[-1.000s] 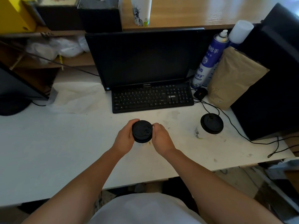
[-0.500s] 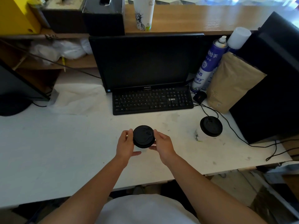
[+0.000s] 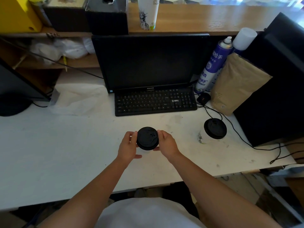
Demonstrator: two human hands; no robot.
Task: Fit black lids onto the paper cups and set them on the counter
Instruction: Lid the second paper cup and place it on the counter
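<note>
**Light cup, thin wall: hold by the rim**

Nearest the body, the left hand and right hand meet over the white counter; the fingers of both curl onto opposite edges of 1 black lid, pinching it between them, and the left thumb reaches under toward the cup; the lid sits over a paper cup, of which only a white sliver shows below, so I cannot tell whether the lid is fully seated or whether the cup's base touches the counter.

The cup is probably light and its wall soft; squeezing the body would likely buckle it, so the stiffer rolled rim is the better hold. The lid looks like thin stiff plastic, smooth and perhaps slippery; even pressure around its edge should snap it on, while pushing the centre may dent it.

Farther right, a 2nd cup stands on the counter, already wearing its lid; beyond lie a keyboard and a dark monitor; farthest, 1 tall printed cup waits uncapped on the wooden shelf.
</note>
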